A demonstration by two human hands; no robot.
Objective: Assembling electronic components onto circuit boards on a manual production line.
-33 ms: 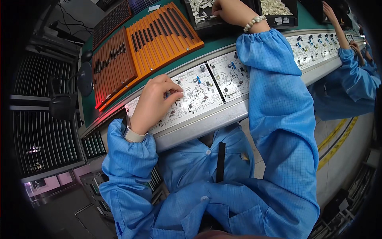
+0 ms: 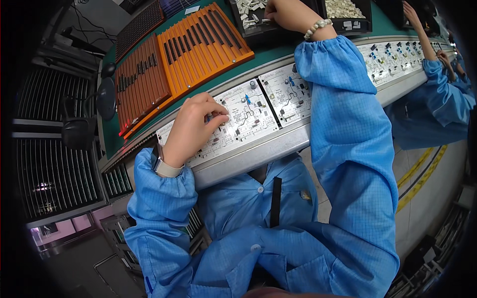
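My left hand (image 2: 195, 121), a watch at its wrist, is closed, thumb and fingers bent together over a white circuit board (image 2: 266, 128). Whatever those fingertips pinch is hidden by the hand. Small black, blue and brown components stand on the board. Farther off to the right, my right hand (image 2: 288, 16), with a bead bracelet above it, dips into a black bin (image 2: 253, 31) of small white parts (image 2: 248, 20). Its fingers are bent together among the parts, and I cannot make out what is between them. A second circuit board (image 2: 290, 97) lies right of the first, partly behind my right sleeve.
Orange slotted trays (image 2: 208, 47) with rows of black components stand behind the boards; a browner tray (image 2: 144, 82) lies left of them. Another bin (image 2: 343, 10) holds cream parts. More boards (image 2: 392, 62) line the metal rail (image 2: 253, 160). A co-worker's arm (image 2: 422, 37) reaches in at far right.
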